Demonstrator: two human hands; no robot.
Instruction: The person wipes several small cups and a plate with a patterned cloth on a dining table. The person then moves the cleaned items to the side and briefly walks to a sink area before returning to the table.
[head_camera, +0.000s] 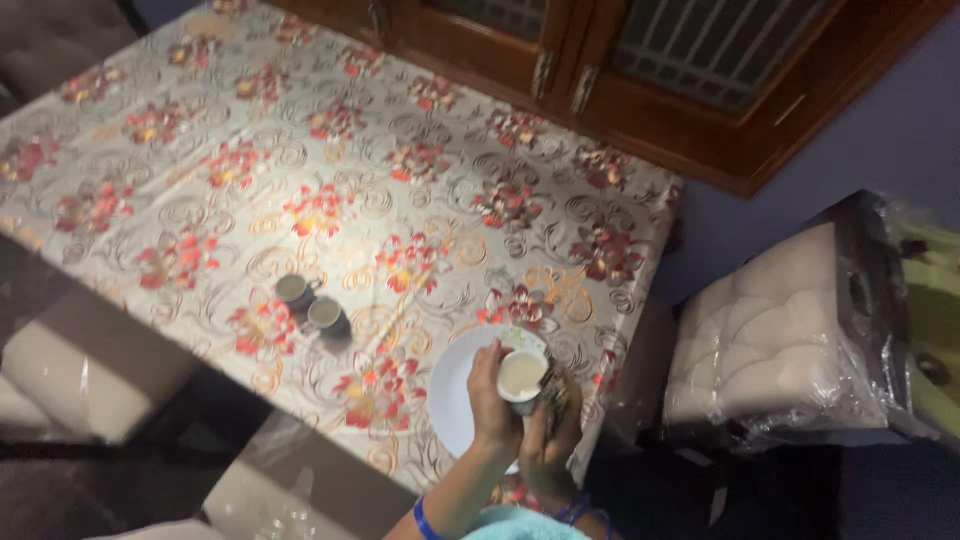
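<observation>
Hands (520, 415) round upright cup (522, 377)

A surface (330, 130) covered in a glossy cloth with red and orange flowers fills the upper left and centre of the frame. Two small grey cups (308, 302) stand side by side left of centre. A dark wooden cabinet (690, 90) with mesh-panelled doors runs along the top. At right sits a cream cushioned seat wrapped in clear plastic (780, 340).
</observation>
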